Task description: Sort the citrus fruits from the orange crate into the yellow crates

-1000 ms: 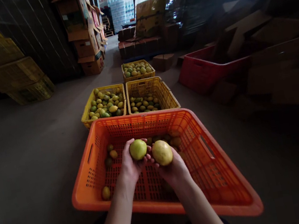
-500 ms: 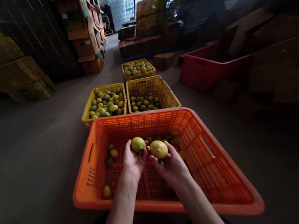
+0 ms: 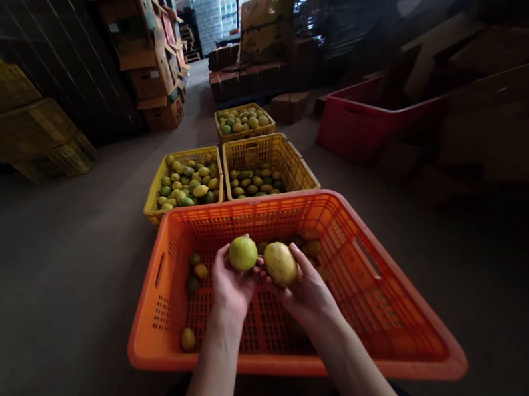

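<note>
My left hand (image 3: 233, 289) is closed around a greenish lemon (image 3: 243, 253), cupping it from below and the left. In my right hand (image 3: 306, 288) rests a yellow lemon (image 3: 280, 264), gripped between thumb and fingers. The two hands are side by side, with their fingertips almost touching. Both lemons are held over a large orange crate (image 3: 408, 329). A few loose lemons lie along its left side, one of them a small yellow lemon (image 3: 187, 339) in the near left corner. More lie at the back right, partly hidden behind my hands.
Behind the orange crate stand a yellow crate (image 3: 148, 207) full of lemons, a part-filled yellow crate (image 3: 302, 163) and a farther yellow crate (image 3: 222, 136). A red crate (image 3: 348, 126) holds cardboard on the right. Yellow crates (image 3: 24, 130) and cardboard boxes (image 3: 156, 81) are stacked to the left.
Both lemons have been turned in my fingers, so the right one shows another side. They stay in my hands at nearly the same place. The crates have not moved.
</note>
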`<state>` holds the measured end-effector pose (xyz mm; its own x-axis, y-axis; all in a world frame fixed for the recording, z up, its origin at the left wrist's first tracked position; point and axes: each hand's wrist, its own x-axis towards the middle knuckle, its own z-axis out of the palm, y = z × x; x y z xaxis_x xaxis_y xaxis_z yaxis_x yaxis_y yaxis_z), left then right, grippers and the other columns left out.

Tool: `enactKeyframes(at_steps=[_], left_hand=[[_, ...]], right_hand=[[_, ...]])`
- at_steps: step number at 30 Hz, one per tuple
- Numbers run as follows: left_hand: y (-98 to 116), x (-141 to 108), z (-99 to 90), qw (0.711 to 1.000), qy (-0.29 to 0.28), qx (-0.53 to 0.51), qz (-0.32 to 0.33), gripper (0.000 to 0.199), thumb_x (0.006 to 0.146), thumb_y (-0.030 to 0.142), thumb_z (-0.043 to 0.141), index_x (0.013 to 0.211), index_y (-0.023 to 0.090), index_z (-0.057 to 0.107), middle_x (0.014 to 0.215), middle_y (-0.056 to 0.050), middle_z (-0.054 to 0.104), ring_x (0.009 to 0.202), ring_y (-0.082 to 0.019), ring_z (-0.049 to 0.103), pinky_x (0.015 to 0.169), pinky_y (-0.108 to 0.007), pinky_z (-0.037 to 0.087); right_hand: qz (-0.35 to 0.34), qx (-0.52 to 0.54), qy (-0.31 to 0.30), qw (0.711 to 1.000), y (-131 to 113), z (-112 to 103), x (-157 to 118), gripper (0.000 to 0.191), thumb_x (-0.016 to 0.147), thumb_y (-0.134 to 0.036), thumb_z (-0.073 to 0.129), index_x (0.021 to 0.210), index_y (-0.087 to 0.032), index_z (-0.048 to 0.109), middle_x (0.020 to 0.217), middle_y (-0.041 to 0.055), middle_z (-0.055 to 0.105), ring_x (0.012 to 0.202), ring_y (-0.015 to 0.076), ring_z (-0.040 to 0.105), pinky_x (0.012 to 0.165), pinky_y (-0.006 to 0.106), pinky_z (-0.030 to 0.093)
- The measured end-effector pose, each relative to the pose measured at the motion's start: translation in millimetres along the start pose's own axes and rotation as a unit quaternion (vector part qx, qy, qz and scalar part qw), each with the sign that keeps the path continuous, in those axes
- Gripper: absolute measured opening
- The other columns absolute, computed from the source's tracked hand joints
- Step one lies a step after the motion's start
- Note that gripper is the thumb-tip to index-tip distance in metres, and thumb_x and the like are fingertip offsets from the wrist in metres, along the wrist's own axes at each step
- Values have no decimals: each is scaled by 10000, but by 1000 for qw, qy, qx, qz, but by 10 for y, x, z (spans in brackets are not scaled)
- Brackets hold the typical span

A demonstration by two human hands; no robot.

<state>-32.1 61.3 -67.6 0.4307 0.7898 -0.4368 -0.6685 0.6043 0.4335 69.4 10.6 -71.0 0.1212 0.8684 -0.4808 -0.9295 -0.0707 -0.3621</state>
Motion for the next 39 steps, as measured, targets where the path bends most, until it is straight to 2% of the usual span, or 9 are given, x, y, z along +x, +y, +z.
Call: enactKeyframes(at_steps=[4,6,9,12,16,19,26,33,39], left_hand=[[1,-32,7,998,-42,30,18,275,734,310,445,765,106,626,654,-63,610,444,-114,527,391,-209,392],[-1,-57,18,993,-86,64,43,283,720,316,429,649,106,605,590,-58,585,388,-112,499,339,-206,353],[-2,-87,35,981,-130,120,75,302,713,304,418,586,96,596,572,-76,589,366,-119,497,311,-210,347],[6,-81,38,985,-107,127,52,292,737,309,431,658,96,614,614,-79,614,404,-122,528,315,-194,369],[29,-30,19,996,-22,85,7,275,803,326,437,913,143,611,766,-71,655,464,-116,578,366,-192,440],[39,-4,5,999,11,41,-8,295,830,324,429,989,139,594,830,-89,656,524,-116,606,427,-189,485],[41,-9,-15,998,-14,8,-52,342,833,310,407,1086,138,559,799,-90,649,520,-114,601,417,-171,478],[17,-23,-55,997,-30,8,-73,294,814,285,414,995,132,587,768,-87,638,525,-119,603,414,-171,475],[-18,-21,-69,996,-34,10,-85,282,803,280,423,981,134,585,774,-88,632,537,-122,601,404,-167,466]], right_hand=[[-7,-23,7,1000,-13,28,-44,282,794,-325,475,762,-103,648,618,85,669,486,167,608,392,251,483],[-16,-46,-12,999,-14,46,-76,254,753,-310,518,703,-102,655,603,73,665,474,155,599,398,238,477],[-55,-70,-12,996,-7,69,-109,188,683,-272,589,614,-107,647,601,43,665,476,127,594,443,214,487],[-59,-67,-7,996,-1,74,-107,189,679,-272,594,607,-106,646,594,38,661,473,121,591,460,211,491],[-54,-40,12,998,-6,40,-53,237,731,-296,544,737,-93,667,641,66,678,502,142,609,500,248,515],[-71,-20,33,997,-5,-7,-8,201,724,-264,564,823,-118,661,714,49,693,566,142,629,553,256,531],[-38,18,0,999,-6,-49,8,188,738,-238,554,890,-158,630,755,39,691,632,162,643,552,290,541],[-1,38,2,999,-55,-38,-13,206,823,-256,454,848,-129,615,744,89,684,686,196,652,554,317,544],[10,48,14,999,-65,-7,-55,227,856,-254,407,820,-126,591,712,90,676,705,200,653,591,348,549]])
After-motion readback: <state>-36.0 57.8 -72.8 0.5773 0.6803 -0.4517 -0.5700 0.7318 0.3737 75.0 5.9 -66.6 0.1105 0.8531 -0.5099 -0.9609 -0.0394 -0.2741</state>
